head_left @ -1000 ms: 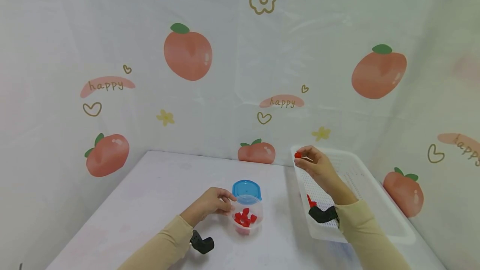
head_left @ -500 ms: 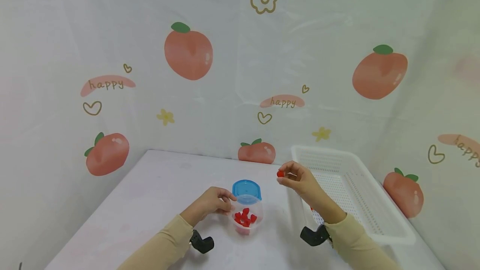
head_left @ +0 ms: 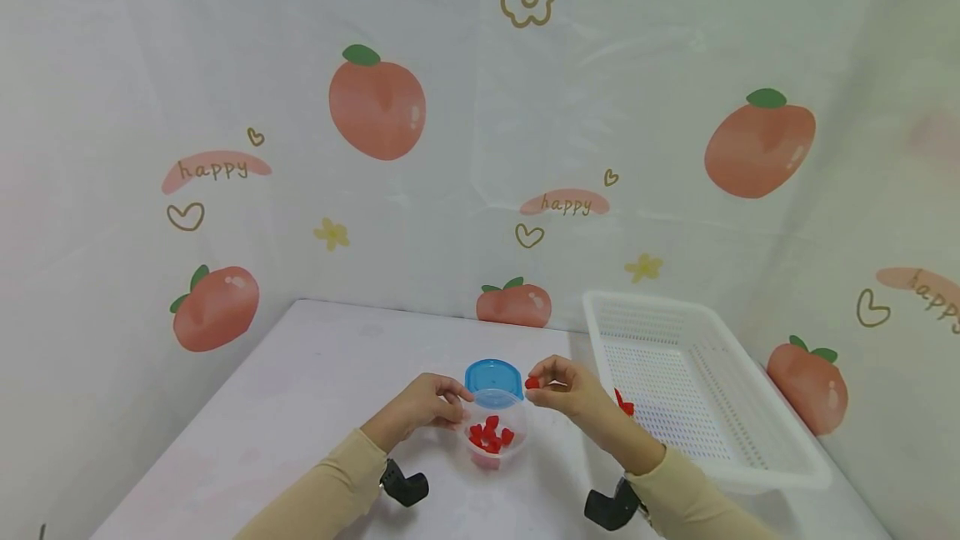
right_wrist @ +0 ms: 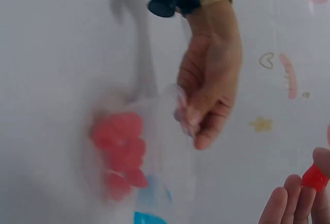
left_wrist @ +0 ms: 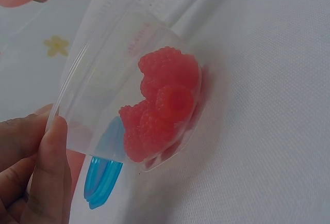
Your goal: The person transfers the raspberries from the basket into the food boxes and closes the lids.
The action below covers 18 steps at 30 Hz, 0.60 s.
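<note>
My left hand (head_left: 423, 408) pinches the rim of a clear plastic tub (left_wrist: 103, 105) between thumb and fingers. Several red raspberries (left_wrist: 160, 105) lie piled at the bottom of the tub. Between the thumb and fingers of my right hand (head_left: 573, 398) is another raspberry (head_left: 532, 383). That hand is up and to the right of the tub, apart from it. Just behind the tub a blue lid (head_left: 492, 377) lies on the table.
To the right stands a white perforated basket (head_left: 780, 448) with a few red pieces (head_left: 624, 403) by its left wall. The white table (head_left: 337, 357) meets a printed curtain (head_left: 450, 215) at the back.
My right hand has come left and down from over the basket toward the tub, carrying the raspberry. The left hand and the tub have stayed in place.
</note>
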{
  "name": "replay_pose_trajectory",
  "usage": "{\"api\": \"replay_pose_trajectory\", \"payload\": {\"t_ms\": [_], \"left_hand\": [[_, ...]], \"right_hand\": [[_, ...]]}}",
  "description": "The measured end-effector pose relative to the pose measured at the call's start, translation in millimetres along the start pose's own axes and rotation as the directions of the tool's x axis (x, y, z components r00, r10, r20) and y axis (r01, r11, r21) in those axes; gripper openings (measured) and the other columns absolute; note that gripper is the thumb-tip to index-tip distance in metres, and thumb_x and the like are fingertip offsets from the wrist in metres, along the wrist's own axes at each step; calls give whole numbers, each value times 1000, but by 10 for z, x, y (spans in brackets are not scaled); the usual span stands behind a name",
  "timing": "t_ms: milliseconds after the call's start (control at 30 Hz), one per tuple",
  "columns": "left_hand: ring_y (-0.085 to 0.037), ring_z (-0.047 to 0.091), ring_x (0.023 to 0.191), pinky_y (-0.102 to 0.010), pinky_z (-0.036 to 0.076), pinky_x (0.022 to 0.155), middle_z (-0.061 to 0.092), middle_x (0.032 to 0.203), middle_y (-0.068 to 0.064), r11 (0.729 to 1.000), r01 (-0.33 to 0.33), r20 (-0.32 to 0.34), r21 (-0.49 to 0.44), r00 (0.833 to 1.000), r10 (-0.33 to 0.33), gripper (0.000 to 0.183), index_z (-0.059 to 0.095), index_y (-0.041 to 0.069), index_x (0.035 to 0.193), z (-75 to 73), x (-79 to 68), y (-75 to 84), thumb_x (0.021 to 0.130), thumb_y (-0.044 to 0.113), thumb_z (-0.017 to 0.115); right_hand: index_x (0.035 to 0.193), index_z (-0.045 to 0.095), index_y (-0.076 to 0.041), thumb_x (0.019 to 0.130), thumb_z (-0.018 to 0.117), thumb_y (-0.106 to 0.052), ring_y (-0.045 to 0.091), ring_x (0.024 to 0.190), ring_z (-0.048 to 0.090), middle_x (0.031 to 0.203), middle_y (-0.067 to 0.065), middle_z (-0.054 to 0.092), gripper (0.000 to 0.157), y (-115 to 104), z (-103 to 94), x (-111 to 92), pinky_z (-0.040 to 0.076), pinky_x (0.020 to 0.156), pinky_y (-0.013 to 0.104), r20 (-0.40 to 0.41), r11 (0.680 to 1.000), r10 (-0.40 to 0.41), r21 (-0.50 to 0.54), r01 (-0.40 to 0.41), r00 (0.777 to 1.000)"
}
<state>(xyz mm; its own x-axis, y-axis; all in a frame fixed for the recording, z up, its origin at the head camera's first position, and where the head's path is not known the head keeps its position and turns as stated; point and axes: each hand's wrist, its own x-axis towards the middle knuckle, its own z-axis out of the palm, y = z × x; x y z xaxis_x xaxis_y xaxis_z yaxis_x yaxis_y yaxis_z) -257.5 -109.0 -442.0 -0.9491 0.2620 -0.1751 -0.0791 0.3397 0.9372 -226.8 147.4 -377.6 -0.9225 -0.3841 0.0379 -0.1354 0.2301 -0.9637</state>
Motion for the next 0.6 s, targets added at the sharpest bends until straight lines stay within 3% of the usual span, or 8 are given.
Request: {"api": "replay_pose_trajectory", "payload": {"t_ms": [300, 600], "left_hand": [[-12, 62, 65, -26, 59, 67, 58, 80, -6, 1000, 4, -1, -11, 1000, -4, 22, 69, 1, 105, -8, -6, 7, 83, 4, 74], [-13, 63, 65, -26, 59, 66, 58, 81, -7, 1000, 3, 2, -10, 1000, -3, 22, 69, 2, 105, -6, -3, 4, 83, 4, 73]], "right_hand": [[107, 56, 2, 87, 72, -14, 17, 84, 60, 92, 4, 59, 30, 218, 222, 21, 57, 86, 36, 15, 997, 79, 18, -80, 997], [106, 57, 2, 85, 72, -11, 16, 83, 57, 89, 3, 59, 28, 353, 314, 58, 57, 79, 27, 21, 993, 111, -33, -110, 994]]}}
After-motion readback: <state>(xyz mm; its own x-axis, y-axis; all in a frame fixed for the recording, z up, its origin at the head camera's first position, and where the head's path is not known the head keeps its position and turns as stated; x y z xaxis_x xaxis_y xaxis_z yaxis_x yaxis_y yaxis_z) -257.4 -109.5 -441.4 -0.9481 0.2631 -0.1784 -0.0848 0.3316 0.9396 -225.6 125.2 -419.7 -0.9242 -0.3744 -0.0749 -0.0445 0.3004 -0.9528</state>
